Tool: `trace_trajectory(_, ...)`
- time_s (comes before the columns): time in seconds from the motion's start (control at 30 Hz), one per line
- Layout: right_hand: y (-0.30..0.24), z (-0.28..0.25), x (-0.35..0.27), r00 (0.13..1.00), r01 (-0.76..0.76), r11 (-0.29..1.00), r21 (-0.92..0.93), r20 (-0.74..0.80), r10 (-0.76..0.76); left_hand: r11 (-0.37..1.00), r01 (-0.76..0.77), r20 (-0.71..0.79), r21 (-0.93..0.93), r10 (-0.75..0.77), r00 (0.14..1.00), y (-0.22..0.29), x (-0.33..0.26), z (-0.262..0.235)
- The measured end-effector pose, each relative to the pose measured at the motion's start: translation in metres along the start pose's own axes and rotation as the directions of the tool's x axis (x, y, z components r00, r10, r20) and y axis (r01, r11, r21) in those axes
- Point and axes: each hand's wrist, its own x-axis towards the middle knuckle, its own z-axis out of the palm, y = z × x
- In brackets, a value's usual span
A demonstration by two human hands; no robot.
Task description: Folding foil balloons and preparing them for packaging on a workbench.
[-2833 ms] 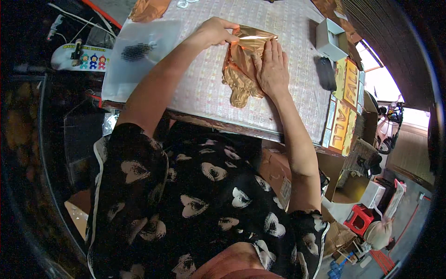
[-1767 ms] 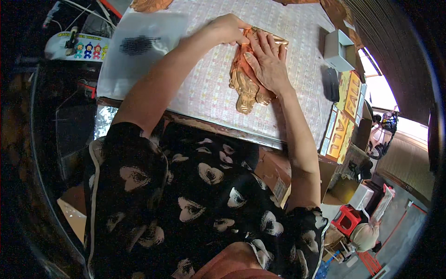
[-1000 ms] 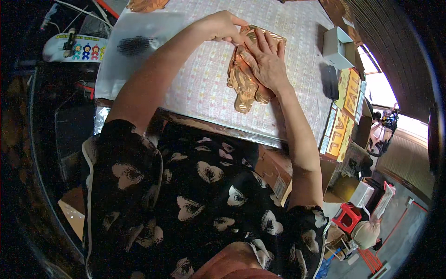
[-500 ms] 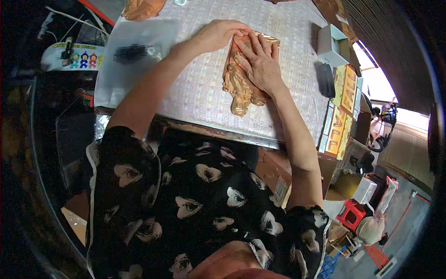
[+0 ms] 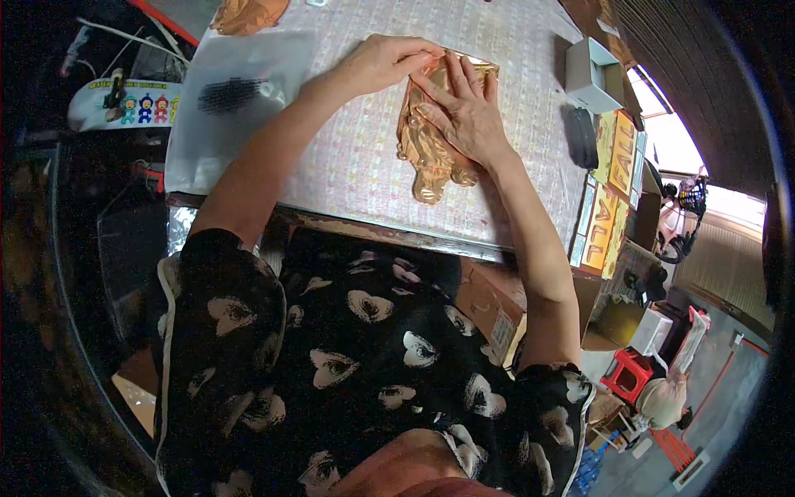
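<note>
We are looking down over our own chest at a work table (image 5: pixel 364 166) covered with a pale grid-patterned mat. Lying near the far middle of that mat is a shiny gold foil balloon (image 5: pixel 431 137), deflated, flat and crinkled, with its rounded lobes pointing toward us. Our right hand (image 5: pixel 464 112) is lying palm down on top of it, fingers spread and pressing it against the mat. Our left hand (image 5: pixel 385 62) is resting at the balloon's far left corner, fingers curled down onto the foil edge; we cannot tell whether they are pinching it or only pressing. To the left, a clear plastic bag (image 5: pixel 232 103) with a dark patch is lying on the table. To the right, a small grey box (image 5: pixel 592 74) is sitting beside a dark oblong object (image 5: pixel 582 137), with yellow printed cards (image 5: pixel 609 195) lining the table's right edge.
</note>
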Motion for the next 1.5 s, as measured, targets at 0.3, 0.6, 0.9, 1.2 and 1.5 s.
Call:
trace_trajectory(0.3,-0.009,0.002,0.001,0.999,-0.051,0.998,-0.020,0.007,0.052,0.997,-0.066,-0.045,0.030,0.067,0.997,0.002,0.000,0.005)
trace_trajectory(0.6,-0.004,-0.008,-0.010,0.998,-0.032,0.999,-0.019,-0.046,0.031,0.979,-0.150,-0.055,0.142,0.159,0.986,-0.001,-0.002,0.011)
trace_trajectory(0.9,0.045,-0.004,-0.026,0.958,-0.283,0.959,-0.013,-0.051,0.282,0.903,-0.306,-0.100,0.302,0.349,0.932,0.006,-0.007,0.016)
trace_trajectory(1.2,0.050,0.000,-0.028,0.963,-0.268,0.960,-0.085,-0.037,0.265,0.830,-0.269,-0.025,0.489,0.321,0.947,0.014,-0.015,0.018)
trace_trajectory(1.5,0.052,-0.001,-0.029,0.971,-0.239,0.968,-0.076,-0.039,0.237,0.851,-0.207,-0.020,0.484,0.247,0.969,0.015,-0.014,0.021)
